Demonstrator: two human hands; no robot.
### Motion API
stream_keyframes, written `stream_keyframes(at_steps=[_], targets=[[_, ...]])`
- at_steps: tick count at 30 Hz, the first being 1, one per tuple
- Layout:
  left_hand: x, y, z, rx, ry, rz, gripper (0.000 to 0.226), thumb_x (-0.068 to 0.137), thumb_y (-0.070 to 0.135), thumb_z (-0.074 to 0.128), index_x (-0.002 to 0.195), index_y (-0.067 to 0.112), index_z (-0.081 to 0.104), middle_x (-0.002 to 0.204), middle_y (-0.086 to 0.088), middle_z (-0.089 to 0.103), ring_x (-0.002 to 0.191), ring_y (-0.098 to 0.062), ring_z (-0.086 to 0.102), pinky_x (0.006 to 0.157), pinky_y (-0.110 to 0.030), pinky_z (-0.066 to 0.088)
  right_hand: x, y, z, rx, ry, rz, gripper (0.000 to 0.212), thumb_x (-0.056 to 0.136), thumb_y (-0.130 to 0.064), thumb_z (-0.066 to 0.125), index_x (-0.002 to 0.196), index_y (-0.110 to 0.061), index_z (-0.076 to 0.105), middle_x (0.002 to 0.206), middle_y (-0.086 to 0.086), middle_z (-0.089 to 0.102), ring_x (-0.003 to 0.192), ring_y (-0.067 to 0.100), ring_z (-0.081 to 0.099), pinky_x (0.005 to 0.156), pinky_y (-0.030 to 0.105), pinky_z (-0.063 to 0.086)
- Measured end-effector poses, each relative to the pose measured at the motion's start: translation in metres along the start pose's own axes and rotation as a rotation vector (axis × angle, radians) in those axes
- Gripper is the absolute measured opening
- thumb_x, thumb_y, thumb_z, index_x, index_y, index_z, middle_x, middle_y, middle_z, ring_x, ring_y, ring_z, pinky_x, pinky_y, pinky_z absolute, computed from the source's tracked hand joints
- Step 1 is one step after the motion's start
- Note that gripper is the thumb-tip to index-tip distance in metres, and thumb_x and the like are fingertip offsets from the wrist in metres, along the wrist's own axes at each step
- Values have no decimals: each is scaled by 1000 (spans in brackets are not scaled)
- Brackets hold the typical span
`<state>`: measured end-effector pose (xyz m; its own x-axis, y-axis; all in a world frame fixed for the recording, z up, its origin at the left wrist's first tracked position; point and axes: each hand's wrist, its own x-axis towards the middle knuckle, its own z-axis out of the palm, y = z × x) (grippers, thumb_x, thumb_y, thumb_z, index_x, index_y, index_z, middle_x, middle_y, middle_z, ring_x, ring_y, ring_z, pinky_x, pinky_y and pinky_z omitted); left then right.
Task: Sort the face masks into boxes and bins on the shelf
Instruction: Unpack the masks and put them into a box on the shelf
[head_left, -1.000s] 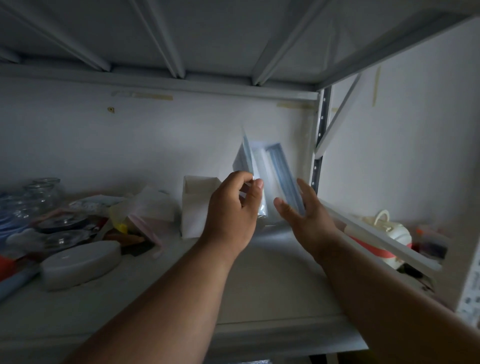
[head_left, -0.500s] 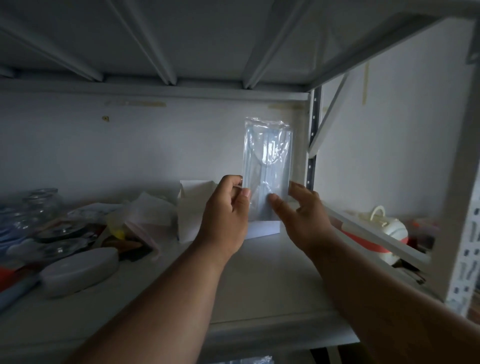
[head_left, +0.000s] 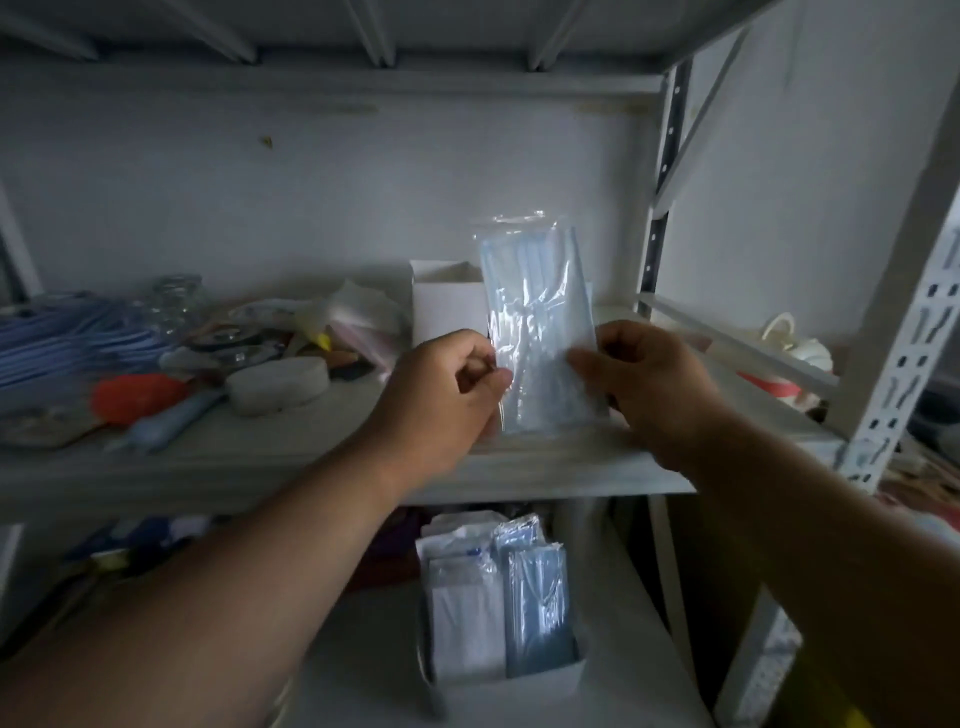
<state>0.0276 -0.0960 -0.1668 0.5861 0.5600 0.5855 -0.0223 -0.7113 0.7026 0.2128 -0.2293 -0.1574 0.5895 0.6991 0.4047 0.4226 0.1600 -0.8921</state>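
Note:
A clear plastic packet of blue face masks (head_left: 537, 322) stands upright in front of me, above the front edge of the white shelf board (head_left: 571, 467). My left hand (head_left: 441, 395) pinches its lower left edge. My right hand (head_left: 649, 384) pinches its lower right edge. Behind the packet, a white open box (head_left: 447, 301) stands on the shelf. On the shelf below, a white box (head_left: 540, 680) holds several upright mask packets, white ones at the left and blue ones at the right.
Clutter fills the left of the shelf: glass jars (head_left: 176, 296), an orange object (head_left: 135, 397), a white oval case (head_left: 278, 384) and blue striped cloth (head_left: 57, 343). The perforated white upright (head_left: 898, 374) stands at the right, with a white and red object (head_left: 779, 358) beyond it.
The packet came out toward me from the back of the shelf and now stands upright between both hands. My view has dropped, which reveals the lower shelf and its box of masks.

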Motion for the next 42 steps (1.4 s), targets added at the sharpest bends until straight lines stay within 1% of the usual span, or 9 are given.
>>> stream_keyframes(at_steps=[6,10,13,18,24,29,34,38,42], targets=[[-70,7,-14,-123,-6,-133,10,100,8,73,91,9,68,71,-12,74,57,-25,73,55,-35,61,-69,-2,8,-15,-82,-85,11,97,-16,79,88,-11,77,85,19,78,72,29,69,74,47,59],[-102,-12,-3,-169,-37,-227,8,100,5,73,92,6,69,74,-18,72,55,-18,68,52,-25,55,-100,28,8,-203,-129,-28,17,96,-23,81,84,-13,75,74,9,75,62,12,66,64,32,56],[-118,-30,12,-142,-92,-292,12,99,9,74,90,15,71,69,-7,73,54,-15,69,52,-24,55,-117,58,9,-215,-154,58,15,98,-21,80,84,-17,77,72,-1,76,60,5,66,60,22,54],[-131,-65,41,-124,-180,-355,11,100,9,73,90,7,70,69,-6,72,57,-17,69,56,-29,59,-123,108,11,-197,-153,201,9,99,-24,79,92,-18,80,81,-1,81,68,10,73,67,33,60],[-132,-118,79,-39,-205,-394,18,100,15,74,83,12,68,74,-8,75,60,-18,72,70,-54,65,-119,153,9,-188,-109,256,17,100,-40,76,93,-24,79,83,-5,78,69,3,70,63,20,54],[-129,-157,108,79,-287,-407,22,96,28,77,77,24,68,69,2,73,66,-19,71,71,-44,62,-105,195,9,-217,-61,310,5,100,-30,78,98,-26,79,89,-2,77,79,12,71,70,27,56],[-108,-184,132,217,-317,-412,32,98,38,74,73,23,61,64,10,61,60,-9,55,58,-27,41,-88,249,16,-252,-135,391,7,102,-25,74,99,-21,79,93,1,79,88,22,75,84,41,64],[-90,-211,150,369,-241,-374,29,96,44,73,79,21,69,82,7,68,83,-22,65,76,-36,54,-76,288,22,-322,-144,413,9,103,-24,73,97,-22,78,91,0,76,87,19,72,79,34,59],[-84,-223,166,614,-239,-321,18,91,45,77,84,29,77,140,5,59,134,-30,45,107,-42,40,-74,324,22,-385,-155,465,8,101,-29,76,96,-23,79,91,-1,75,89,20,72,86,45,62]])
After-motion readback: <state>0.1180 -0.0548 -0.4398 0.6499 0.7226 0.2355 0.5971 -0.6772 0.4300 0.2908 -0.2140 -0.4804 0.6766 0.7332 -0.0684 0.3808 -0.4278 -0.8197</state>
